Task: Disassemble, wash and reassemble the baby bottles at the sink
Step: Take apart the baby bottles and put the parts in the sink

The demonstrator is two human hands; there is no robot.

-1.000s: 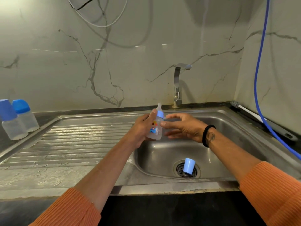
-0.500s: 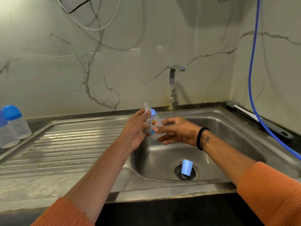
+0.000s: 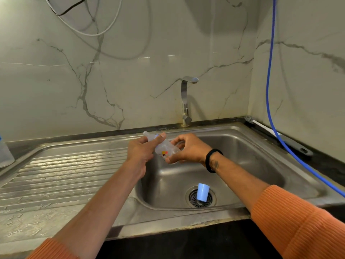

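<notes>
A small clear baby bottle (image 3: pixel 165 150) with a coloured print lies tilted above the sink basin (image 3: pixel 242 165), its teat pointing up and left. My left hand (image 3: pixel 143 152) pinches the blue collar and teat end. My right hand (image 3: pixel 188 148) grips the bottle's body from the right. A loose blue cap (image 3: pixel 203 191) lies on the drain strainer at the basin's bottom.
The tap (image 3: pixel 186 101) stands behind the basin, with no water running. A ribbed draining board (image 3: pixel 65 174) spreads to the left, with a clear bottle (image 3: pixel 4 154) at its far left edge. A bottle brush (image 3: pixel 276 135) and a blue hose (image 3: pixel 270 90) run along the right wall.
The bottle has tipped from upright to lying tilted, teat toward the left. My view has shifted right, so the two spare bottles on the left have nearly left the frame.
</notes>
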